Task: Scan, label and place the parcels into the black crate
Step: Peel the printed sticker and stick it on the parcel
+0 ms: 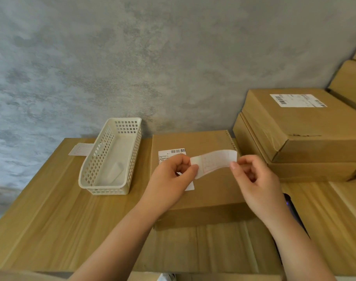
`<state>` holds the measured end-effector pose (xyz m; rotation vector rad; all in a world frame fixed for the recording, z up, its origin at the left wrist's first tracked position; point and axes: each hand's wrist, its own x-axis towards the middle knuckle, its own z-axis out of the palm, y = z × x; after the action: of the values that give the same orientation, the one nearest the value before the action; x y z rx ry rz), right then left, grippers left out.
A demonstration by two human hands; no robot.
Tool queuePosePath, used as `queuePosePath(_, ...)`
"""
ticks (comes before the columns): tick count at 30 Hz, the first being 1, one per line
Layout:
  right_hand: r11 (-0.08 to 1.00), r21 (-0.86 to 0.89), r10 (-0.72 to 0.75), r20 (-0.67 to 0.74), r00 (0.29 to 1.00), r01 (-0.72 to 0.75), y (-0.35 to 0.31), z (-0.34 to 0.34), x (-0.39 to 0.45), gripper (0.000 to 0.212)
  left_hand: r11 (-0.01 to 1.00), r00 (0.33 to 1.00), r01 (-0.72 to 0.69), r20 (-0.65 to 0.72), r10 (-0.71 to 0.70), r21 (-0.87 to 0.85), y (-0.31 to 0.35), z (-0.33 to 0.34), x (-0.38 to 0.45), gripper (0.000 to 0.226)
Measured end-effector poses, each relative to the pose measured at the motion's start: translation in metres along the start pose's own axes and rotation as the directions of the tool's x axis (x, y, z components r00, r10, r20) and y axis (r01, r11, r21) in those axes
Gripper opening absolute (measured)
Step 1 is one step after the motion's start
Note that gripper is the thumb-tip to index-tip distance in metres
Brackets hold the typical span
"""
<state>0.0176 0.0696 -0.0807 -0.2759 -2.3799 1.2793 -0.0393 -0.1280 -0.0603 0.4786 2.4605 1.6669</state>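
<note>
The left hand (171, 177) is pinching one end of a white label strip (213, 162) and the right hand (254, 179) is pinching the other, holding it stretched just above a flat cardboard parcel (209, 191) at the frame's centre. A cream perforated basket (112, 157) is sitting left of it on the wooden table (51, 209). Two stacked parcels (302, 134) are lying at right.
</note>
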Motion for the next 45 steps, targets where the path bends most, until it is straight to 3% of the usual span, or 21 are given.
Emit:
queuePosePath(4, 0.998, -0.057, -0.021, 0.079, 0.997, 0.025, 0.009, -0.009, -0.002, 0.020, 1.000, 1.000, 0.004, 0.031, -0.005, 0.028, -0.001, 0.011, 0.003, 0.029)
queuePosePath(7, 0.992, -0.124, -0.007, 0.098, 0.995, 0.019, 0.012, -0.016, -0.002, 0.026, 0.976, 0.997, -0.073, 0.020, 0.071, 0.205, -0.006, 0.016, 0.006, 0.028)
queuePosePath(12, 0.934, -0.357, 0.057, 0.180, 0.982, 0.012, 0.014, -0.022, -0.003, 0.031, 0.774, 0.970, -0.224, 0.056, 0.238, 0.593, -0.013, 0.029, 0.008, 0.026)
queuePosePath(15, 0.913, -0.408, 0.054, 0.191, 0.980, 0.029, 0.012, -0.021, -0.002, 0.031, 0.681, 0.951, -0.275, 0.089, 0.295, 0.679, -0.018, 0.035, 0.010, 0.026)
queuePosePath(29, 0.852, -0.519, 0.041, 0.193, 0.980, 0.066, 0.010, -0.013, -0.001, 0.029, 0.576, 0.963, -0.259, 0.162, 0.216, 0.775, -0.012, 0.039, 0.014, 0.021)
queuePosePath(32, 0.826, -0.562, 0.046, 0.142, 0.989, 0.042, 0.014, -0.016, -0.003, 0.029, 0.614, 0.964, -0.241, 0.110, 0.243, 0.752, -0.015, 0.039, 0.011, 0.024)
queuePosePath(34, 0.826, -0.552, -0.060, 0.116, 0.992, 0.114, 0.019, -0.019, -0.005, 0.030, 0.635, 0.952, -0.264, 0.091, 0.291, 0.726, -0.020, 0.038, 0.011, 0.027)
queuePosePath(38, 0.809, -0.472, -0.272, 0.228, 0.935, 0.350, 0.033, -0.013, -0.013, 0.034, 0.554, 0.890, -0.399, 0.163, 0.426, 0.731, -0.030, 0.038, 0.007, 0.016)
queuePosePath(40, 0.827, -0.432, -0.273, 0.253, 0.928, 0.361, 0.039, -0.010, -0.016, 0.032, 0.518, 0.856, -0.462, 0.209, 0.473, 0.719, -0.034, 0.035, 0.005, 0.019)
queuePosePath(45, 0.803, -0.485, -0.192, 0.338, 0.921, 0.346, 0.049, -0.020, -0.019, 0.054, 0.515, 0.841, -0.511, 0.275, 0.466, 0.688, -0.045, 0.024, -0.006, 0.033)
